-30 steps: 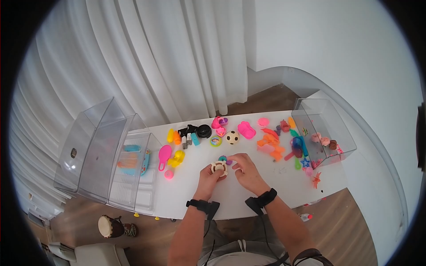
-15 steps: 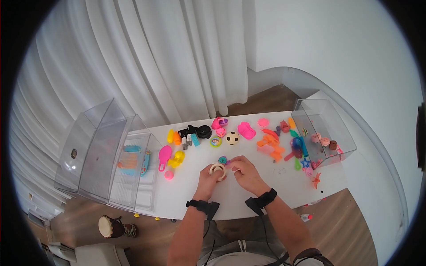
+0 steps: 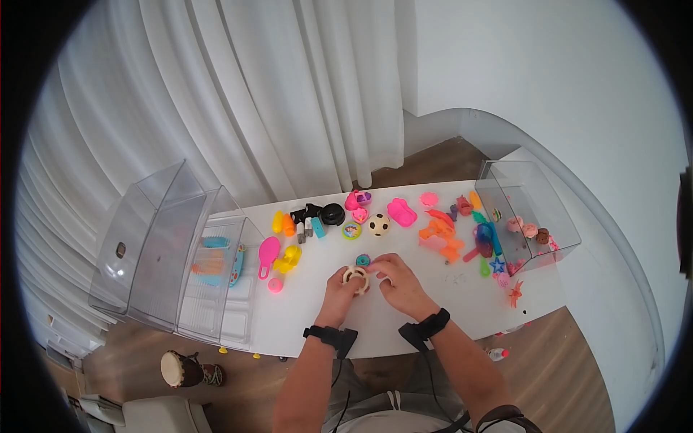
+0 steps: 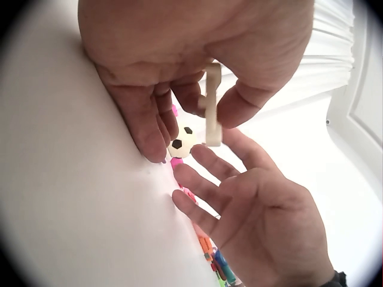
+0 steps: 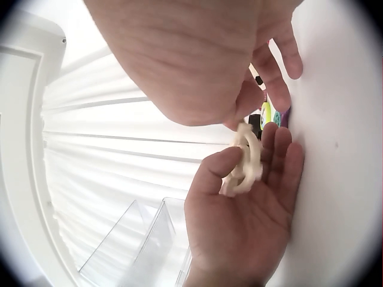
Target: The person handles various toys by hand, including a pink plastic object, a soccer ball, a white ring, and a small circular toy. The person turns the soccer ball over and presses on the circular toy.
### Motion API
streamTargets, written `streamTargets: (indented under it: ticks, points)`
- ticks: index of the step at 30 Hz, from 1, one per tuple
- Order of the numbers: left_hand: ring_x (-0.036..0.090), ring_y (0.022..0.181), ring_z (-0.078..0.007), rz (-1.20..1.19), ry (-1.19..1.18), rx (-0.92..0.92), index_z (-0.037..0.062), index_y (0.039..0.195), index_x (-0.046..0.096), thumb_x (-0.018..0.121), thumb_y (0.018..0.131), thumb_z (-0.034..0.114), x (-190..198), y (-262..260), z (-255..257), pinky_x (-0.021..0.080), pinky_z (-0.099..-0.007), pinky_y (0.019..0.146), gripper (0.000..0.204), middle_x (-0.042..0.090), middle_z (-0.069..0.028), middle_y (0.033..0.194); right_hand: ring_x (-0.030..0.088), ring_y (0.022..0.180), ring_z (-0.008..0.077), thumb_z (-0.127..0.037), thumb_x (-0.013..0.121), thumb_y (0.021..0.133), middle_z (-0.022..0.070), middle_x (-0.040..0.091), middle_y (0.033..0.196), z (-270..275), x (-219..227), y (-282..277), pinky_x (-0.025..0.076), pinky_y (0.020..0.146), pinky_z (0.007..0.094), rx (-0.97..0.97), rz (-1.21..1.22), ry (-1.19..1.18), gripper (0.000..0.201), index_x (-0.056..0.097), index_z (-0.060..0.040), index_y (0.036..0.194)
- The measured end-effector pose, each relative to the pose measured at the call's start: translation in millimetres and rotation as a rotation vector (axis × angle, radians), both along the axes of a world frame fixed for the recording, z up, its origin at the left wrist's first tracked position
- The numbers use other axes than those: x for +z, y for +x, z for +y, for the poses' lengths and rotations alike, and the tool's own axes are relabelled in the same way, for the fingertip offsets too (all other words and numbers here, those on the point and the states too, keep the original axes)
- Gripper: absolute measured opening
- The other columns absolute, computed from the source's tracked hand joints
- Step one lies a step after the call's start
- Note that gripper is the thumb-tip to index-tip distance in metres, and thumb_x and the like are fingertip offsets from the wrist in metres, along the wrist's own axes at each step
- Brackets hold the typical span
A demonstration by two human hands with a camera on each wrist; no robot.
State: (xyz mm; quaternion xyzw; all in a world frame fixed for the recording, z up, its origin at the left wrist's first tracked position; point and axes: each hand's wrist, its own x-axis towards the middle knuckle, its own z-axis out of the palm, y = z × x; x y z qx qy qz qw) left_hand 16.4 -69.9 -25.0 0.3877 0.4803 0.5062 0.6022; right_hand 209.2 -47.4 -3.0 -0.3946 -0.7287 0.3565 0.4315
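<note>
In the head view, the left hand (image 3: 339,297) holds a cream ring-shaped toy (image 3: 347,281) with cut-out openings, above the table's near side. Thumb and fingers pinch the toy (image 4: 212,107) in the left wrist view, where it appears nearly edge-on. Close on its right is the right hand (image 3: 406,289), fingers loosely extended, their tips at the toy's edge; whether they touch it cannot be made out. The right wrist view shows the toy (image 5: 250,161) against the left thumb. Just beyond the hands lies a small round teal piece (image 3: 362,260), a purple piece (image 5: 286,117) beside it.
Beyond the hands lie a football-patterned ball (image 3: 378,224), a pink tray-like toy (image 3: 401,212) and a black round piece (image 3: 332,214). Pink (image 3: 268,252) and yellow toys (image 3: 289,257) lie left. Clear bins stand at the left (image 3: 155,252) and right (image 3: 552,216), with orange toys (image 3: 437,234) between.
The cream toy has turned in the left hand and shows a different face. The right hand has shifted slightly left, its fingertips closer to the toy's edge.
</note>
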Motion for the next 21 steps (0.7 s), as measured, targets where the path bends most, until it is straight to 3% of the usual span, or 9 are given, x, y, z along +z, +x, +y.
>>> streamTargets:
  ticks: [5, 8, 11, 13, 17, 19, 21]
  points:
    - [0.071, 0.1, -0.0173, -0.05, 0.009, 0.046, -0.0034, 0.124, 0.067, 0.067, 0.097, 0.011, 1.8, 2.2, -0.4, 0.061, -0.0315, 0.092, 0.031, 0.072, -0.0093, 0.114, 0.071, 0.099, 0.0283, 0.01, 0.055, 0.085, 0.0125, 0.065, 0.117, 9.1, -18.6, 9.0, 0.059, 0.087, 0.037, 0.029, -0.143, 0.1, 0.033, 0.065, -0.0076, 0.11]
    - [0.07, 0.096, -0.015, -0.072, -0.003, 0.056, -0.0032, 0.123, 0.068, 0.069, 0.095, 0.01, 2.0, 2.7, -0.8, 0.059, -0.0281, 0.087, 0.031, 0.072, -0.0076, 0.11, 0.071, 0.106, 0.027, 0.014, 0.051, 0.083, 0.0146, 0.061, 0.127, 2.2, -2.1, 5.1, 0.058, 0.09, 0.0354, 0.029, -0.022, -0.05, 0.048, 0.065, -0.006, 0.124]
    - [0.069, 0.095, -0.0133, -0.045, -0.005, 0.049, -0.003, 0.123, 0.069, 0.07, 0.095, 0.011, 5.7, 3.7, -1.9, 0.057, -0.0267, 0.086, 0.032, 0.072, -0.0061, 0.11, 0.07, 0.108, 0.0274, 0.015, 0.051, 0.082, 0.015, 0.057, 0.136, -3.9, 9.4, 0.3, 0.057, 0.092, 0.0355, 0.042, 0.013, -0.031, 0.06, 0.066, -0.0103, 0.135]
    - [0.069, 0.094, -0.0124, -0.031, -0.009, 0.048, -0.0029, 0.124, 0.069, 0.07, 0.095, 0.011, 6.6, 4.6, -2.4, 0.056, -0.0261, 0.086, 0.032, 0.072, -0.0054, 0.109, 0.069, 0.112, 0.0351, 0.007, 0.054, 0.086, 0.0162, 0.054, 0.139, -4.1, 8.9, -1.8, 0.058, 0.096, 0.042, 0.09, -0.073, 0.025, 0.062, 0.065, -0.0187, 0.141]
    - [0.069, 0.094, -0.0121, 0.056, 0.023, 0.029, -0.0028, 0.123, 0.07, 0.069, 0.096, 0.01, 2.4, 2.9, -1.4, 0.056, -0.0262, 0.086, 0.03, 0.073, -0.0051, 0.109, 0.068, 0.114, 0.0355, 0.006, 0.055, 0.086, 0.0155, 0.056, 0.138, -7.8, 16.1, -3.7, 0.058, 0.096, 0.0434, 0.088, -0.149, 0.086, 0.063, 0.065, -0.0202, 0.141]
    - [0.069, 0.095, -0.0126, 0.073, 0.027, 0.021, -0.0032, 0.122, 0.07, 0.069, 0.096, 0.01, 4.8, 2.8, -1.5, 0.057, -0.027, 0.087, 0.029, 0.073, -0.0055, 0.109, 0.069, 0.111, 0.0297, 0.009, 0.054, 0.085, 0.0127, 0.059, 0.134, -8.4, 15.6, -2.8, 0.057, 0.094, 0.0383, 0.039, -0.214, 0.059, 0.06, 0.066, -0.0156, 0.139]
    - [0.071, 0.099, -0.0144, -0.059, 0.005, 0.056, -0.0042, 0.122, 0.069, 0.069, 0.097, 0.01, 7.8, 3.5, -2.1, 0.06, -0.0289, 0.09, 0.029, 0.073, -0.0065, 0.111, 0.069, 0.11, 0.0301, 0.008, 0.055, 0.085, 0.0121, 0.061, 0.132, -5.0, 8.0, 0.3, 0.057, 0.094, 0.0388, 0.028, -0.192, 0.035, 0.056, 0.067, -0.015, 0.134]
